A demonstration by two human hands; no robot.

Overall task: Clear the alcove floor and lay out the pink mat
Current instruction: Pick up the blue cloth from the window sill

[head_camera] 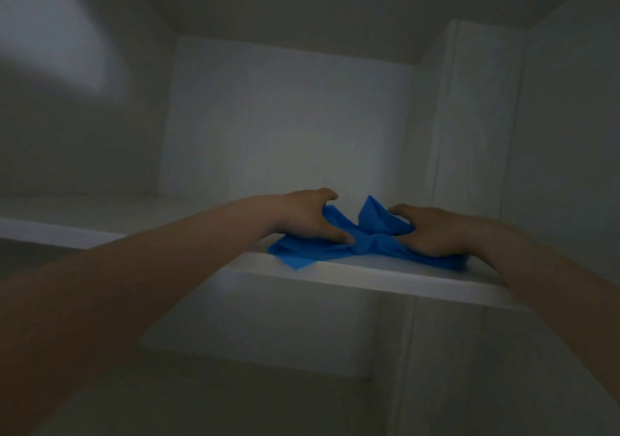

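Head view, dim light, some blur. Both arms reach up to a white shelf (385,276) inside a pale recess. A crumpled blue cloth (365,237) lies on the shelf near its front edge, a corner hanging slightly over the lip at about 7 o'clock from the bundle.

Left hand (310,217): sits at 9 o'clock of the cloth, fingers curled into the fabric, thumb lying along the near side; I read it as grasping the cloth. Right hand (432,231): at 3 o'clock of the cloth, palm down on the fabric, fingers fairly flat and extended toward the back wall. It looks like pressing rather than gripping, though the fingertips are blurred and I cannot tell whether any of them hook the folds.

The pink mat is not in view, nor is the alcove floor. I cannot say where either stands from here.

Judgement: the step in hand belongs to the clearing half of the task, handling the blue cloth at the shelf. Whether it is being stowed or lifted off I cannot tell. Mat laying seems not yet begun.

Next move calls for: settling the cloth fully behind the lip so the hanging corner does not drag it off, then freeing both hands and looking down to find the mat.
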